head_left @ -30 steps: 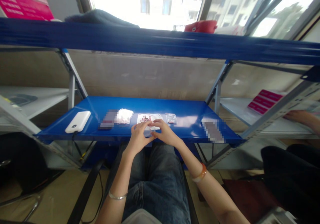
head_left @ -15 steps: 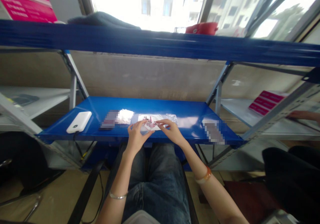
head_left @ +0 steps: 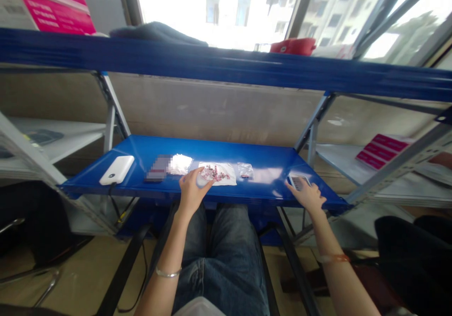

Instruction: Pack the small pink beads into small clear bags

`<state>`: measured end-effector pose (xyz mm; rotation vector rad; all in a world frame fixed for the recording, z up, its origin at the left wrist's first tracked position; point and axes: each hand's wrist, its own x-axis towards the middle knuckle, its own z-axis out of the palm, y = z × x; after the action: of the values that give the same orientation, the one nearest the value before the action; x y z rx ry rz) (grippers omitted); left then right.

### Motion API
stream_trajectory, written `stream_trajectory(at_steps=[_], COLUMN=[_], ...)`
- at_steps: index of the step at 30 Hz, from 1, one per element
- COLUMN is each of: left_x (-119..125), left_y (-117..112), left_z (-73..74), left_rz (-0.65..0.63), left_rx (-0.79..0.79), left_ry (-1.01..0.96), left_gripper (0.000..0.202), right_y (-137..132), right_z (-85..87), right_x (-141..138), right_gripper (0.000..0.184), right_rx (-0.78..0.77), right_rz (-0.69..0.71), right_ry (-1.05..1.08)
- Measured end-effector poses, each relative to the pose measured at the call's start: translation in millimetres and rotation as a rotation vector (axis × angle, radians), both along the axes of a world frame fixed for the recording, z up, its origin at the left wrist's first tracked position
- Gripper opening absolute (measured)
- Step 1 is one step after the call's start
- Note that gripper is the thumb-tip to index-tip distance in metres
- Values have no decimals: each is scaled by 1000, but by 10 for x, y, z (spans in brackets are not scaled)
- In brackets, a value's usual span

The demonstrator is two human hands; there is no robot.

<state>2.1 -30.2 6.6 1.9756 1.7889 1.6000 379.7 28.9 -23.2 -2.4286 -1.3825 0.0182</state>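
My left hand (head_left: 192, 187) is at the near-left edge of a white sheet (head_left: 229, 177), its thumb and fingers curved around a clear, round, dish-like thing (head_left: 202, 180). Small red and pink beads (head_left: 214, 172) lie scattered on the sheet, some close to my fingertips. Off to the right, my right hand (head_left: 308, 194) reaches over a phone (head_left: 296, 180) on the blue table. Its thumb is by the phone's left side and the fingers are spread over the right side. The hand hides the phone's near part.
Right of the sheet lies a small clear bag (head_left: 245, 171) with a few beads. A bag of white pieces (head_left: 181, 164) and a blurred-out flat thing (head_left: 157, 169) lie left. A white power bank (head_left: 117, 170) with a cable sits at the left end of the blue table (head_left: 268, 156).
My right hand has left the beads and moved right to the phone. My left hand stays by the sheet. The sheet and small bag are now more visible.
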Motion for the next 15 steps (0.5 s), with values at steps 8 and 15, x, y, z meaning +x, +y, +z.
stream_trajectory(at_steps=[8, 15], left_x=[-39, -28], left_y=[4, 8], left_z=[-2, 22], left_rz=[-3, -13], left_rx=[4, 9], left_ry=[-28, -51], left_gripper=[39, 38], right_y=[128, 178], right_z=[28, 57], right_x=[203, 328], right_gripper=[75, 50], right_rx=[-88, 200], right_rz=[74, -67], right_ry=[92, 233])
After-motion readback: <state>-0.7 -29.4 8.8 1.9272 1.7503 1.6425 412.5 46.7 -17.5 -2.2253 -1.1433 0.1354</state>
